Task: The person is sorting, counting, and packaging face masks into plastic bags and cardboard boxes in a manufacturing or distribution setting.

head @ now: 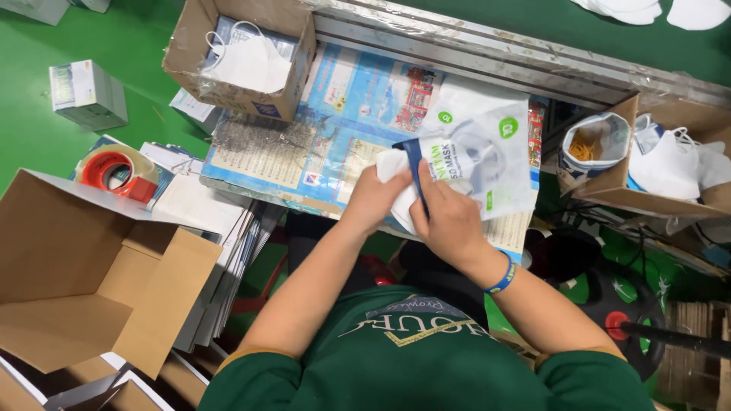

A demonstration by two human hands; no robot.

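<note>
- Left hand (375, 199) pinches a folded white mask (396, 169), at frame centre.
- Right hand (449, 217) grips the printed mask pouch (480, 156), probably at its open mouth.
- The mask lies at the pouch's left edge, between both hands.

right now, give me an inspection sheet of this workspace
surface: narrow bench covered by a blue printed sheet, metal rail along its far edge
job's things: white mask going into a printed white pouch
clutter: box of masks far left, second mask box right, cup of rubber bands, red tape roll, stacked flat cartons, open empty carton, small box on the floor
grippers: left hand grips the mask; right hand holds the pouch mouth, blue wristband
cables: dark leads under the right box, unclear
surroundings: green floor
</note>
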